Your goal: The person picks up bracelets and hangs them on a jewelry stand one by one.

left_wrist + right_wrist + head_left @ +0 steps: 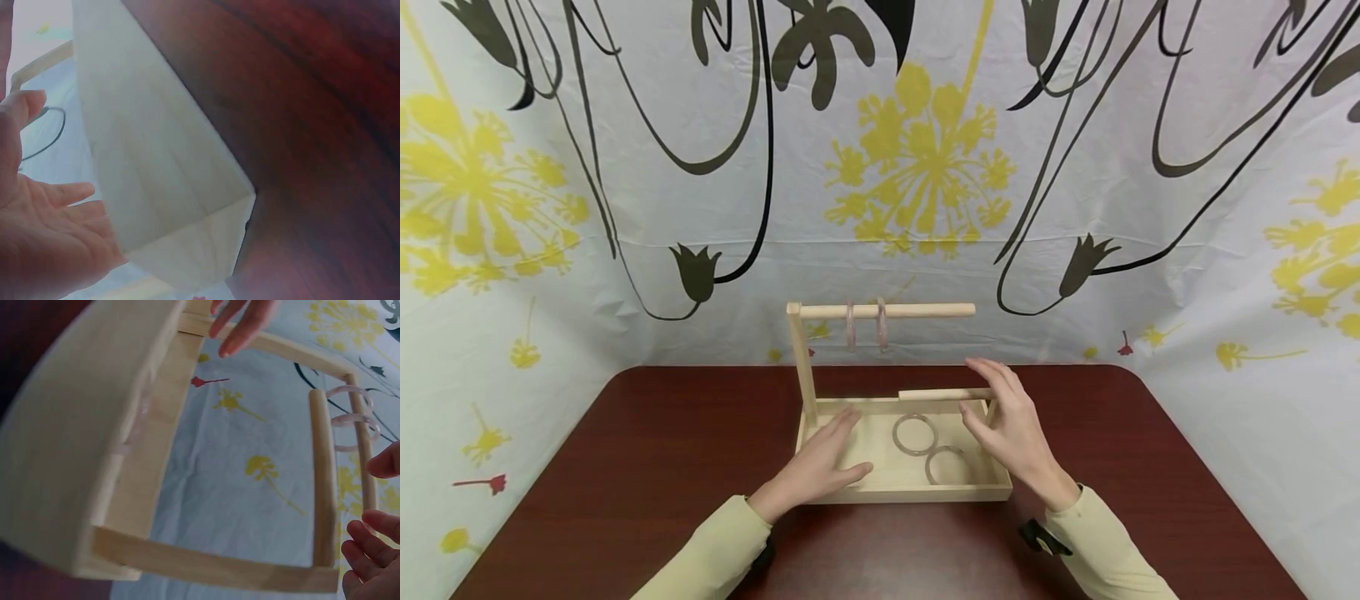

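Note:
A light wooden jewelry stand has a shallow tray as its base. Its tall left post carries an upper rod with two pale pinkish bangles hanging on it, one bangle right of the other bangle. A lower rod extends leftward from a short right post. Two more bangles lie in the tray, a rear bangle and a front bangle. Over the tray's left side my left hand spreads its fingers. My right hand is beside the lower rod's right end, thumb and fingers apart, holding nothing.
The stand sits on a dark reddish-brown table. Behind it hangs a white cloth with yellow and grey flower prints, also along both sides. A dark strap is on the right wrist.

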`<state>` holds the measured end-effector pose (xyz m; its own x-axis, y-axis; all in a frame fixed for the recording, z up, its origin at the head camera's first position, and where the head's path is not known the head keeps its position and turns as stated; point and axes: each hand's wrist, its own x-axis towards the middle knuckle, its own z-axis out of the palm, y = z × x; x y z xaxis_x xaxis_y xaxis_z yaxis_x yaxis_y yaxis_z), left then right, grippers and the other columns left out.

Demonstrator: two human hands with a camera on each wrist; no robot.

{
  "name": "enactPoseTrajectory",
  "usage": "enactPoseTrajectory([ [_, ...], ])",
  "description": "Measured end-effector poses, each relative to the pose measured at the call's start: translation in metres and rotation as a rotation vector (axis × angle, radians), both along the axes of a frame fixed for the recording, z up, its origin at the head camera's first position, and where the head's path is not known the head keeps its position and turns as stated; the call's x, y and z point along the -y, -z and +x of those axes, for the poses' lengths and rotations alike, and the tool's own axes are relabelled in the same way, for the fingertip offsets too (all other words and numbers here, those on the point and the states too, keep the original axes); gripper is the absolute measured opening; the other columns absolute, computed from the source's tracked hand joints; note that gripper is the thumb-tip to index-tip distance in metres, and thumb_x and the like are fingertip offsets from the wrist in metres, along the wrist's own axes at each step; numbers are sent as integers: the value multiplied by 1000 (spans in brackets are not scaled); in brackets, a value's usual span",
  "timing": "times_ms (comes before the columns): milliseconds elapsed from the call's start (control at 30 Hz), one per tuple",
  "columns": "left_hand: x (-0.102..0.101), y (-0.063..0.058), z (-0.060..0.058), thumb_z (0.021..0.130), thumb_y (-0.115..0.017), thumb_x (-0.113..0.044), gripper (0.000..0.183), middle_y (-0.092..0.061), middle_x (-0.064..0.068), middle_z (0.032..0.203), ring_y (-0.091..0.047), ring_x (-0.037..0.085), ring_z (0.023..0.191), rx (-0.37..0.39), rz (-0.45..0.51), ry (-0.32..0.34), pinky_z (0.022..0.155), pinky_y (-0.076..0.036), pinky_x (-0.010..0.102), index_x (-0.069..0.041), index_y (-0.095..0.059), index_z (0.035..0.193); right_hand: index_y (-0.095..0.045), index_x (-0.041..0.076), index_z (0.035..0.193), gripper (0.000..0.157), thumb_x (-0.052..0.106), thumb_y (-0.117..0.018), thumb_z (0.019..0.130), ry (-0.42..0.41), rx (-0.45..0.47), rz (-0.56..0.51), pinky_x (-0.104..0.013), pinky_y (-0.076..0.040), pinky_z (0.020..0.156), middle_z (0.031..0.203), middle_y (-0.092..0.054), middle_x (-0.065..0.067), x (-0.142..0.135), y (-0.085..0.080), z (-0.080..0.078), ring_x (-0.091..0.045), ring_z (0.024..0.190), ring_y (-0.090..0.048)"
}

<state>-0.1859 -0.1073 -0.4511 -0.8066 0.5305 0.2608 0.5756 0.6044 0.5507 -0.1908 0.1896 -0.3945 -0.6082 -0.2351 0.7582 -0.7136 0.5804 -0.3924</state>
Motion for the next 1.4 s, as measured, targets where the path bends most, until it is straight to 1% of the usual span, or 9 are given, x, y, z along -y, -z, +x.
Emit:
enactPoseTrajectory([
  [133,-4,5,-4,90,-67,-31,75,-31,28,149,-29,41,137,15,-15,24,107,-28,52,11,-35,143,-55,0,132,58,-2,-73,76,0,2,-14,-23,-34,97,128,-55,-13,-6,7,3,-30,115,-51],
  [300,-10,8,-8,93,-63,-36,74,-29,27,150,-32,41,135,47,-57,42,106,-31,54,9,-35,144,-52,2,136,63,-2,-73,77,22,40,-26,-21,-34,95,131,-53,-12,-12,12,5,-28,115,-51],
  [467,-18,4,-13,94,-62,-37,73,-28,27,151,-34,40,134,55,-102,81,106,-32,52,7,-34,145,-47,5,141,70,2,-75,78,79,147,-20,-35,-37,94,137,-47,-13,-20,20,7,-26,115,-50],
  [567,-25,2,-15,95,-60,-38,73,-28,26,151,-35,38,134,52,-142,101,106,-33,51,7,-33,146,-44,5,143,72,4,-76,78,109,184,-7,-43,-36,95,139,-44,-15,-25,24,9,-29,120,-47],
  [767,-39,-2,-19,93,-63,-36,71,-31,29,149,-34,39,135,-5,-191,141,105,-33,52,7,-37,143,-33,4,149,83,3,-77,78,135,242,-26,-39,-31,101,140,-45,-17,-34,31,11,-30,128,-40],
  [933,-50,-5,-22,93,-63,-38,72,-30,26,150,-34,37,136,-59,-258,143,105,-34,51,6,-37,144,-28,6,152,88,6,-77,79,153,308,-28,-50,-31,99,142,-42,-20,-42,39,15,-34,130,-38],
  [1033,-54,-8,-24,94,-61,-40,72,-29,24,151,-34,34,136,-61,-304,137,105,-34,49,5,-37,145,-27,6,152,88,7,-76,79,148,336,-12,-56,-31,98,143,-39,-21,-46,45,18,-36,131,-35],
  [1200,-59,-11,-26,94,-60,-43,73,-30,24,151,-36,34,135,-65,-361,135,105,-35,48,4,-37,145,-26,0,151,86,11,-76,81,114,392,79,-59,-32,96,145,-33,-25,-51,54,24,-40,132,-32],
  [1400,-64,-8,-31,94,-61,-44,73,-33,23,149,-39,33,133,-78,-391,140,103,-38,46,3,-38,145,-31,-5,146,78,21,-73,86,72,475,157,-62,-35,95,142,-32,-30,-53,62,30,-44,130,-33],
])
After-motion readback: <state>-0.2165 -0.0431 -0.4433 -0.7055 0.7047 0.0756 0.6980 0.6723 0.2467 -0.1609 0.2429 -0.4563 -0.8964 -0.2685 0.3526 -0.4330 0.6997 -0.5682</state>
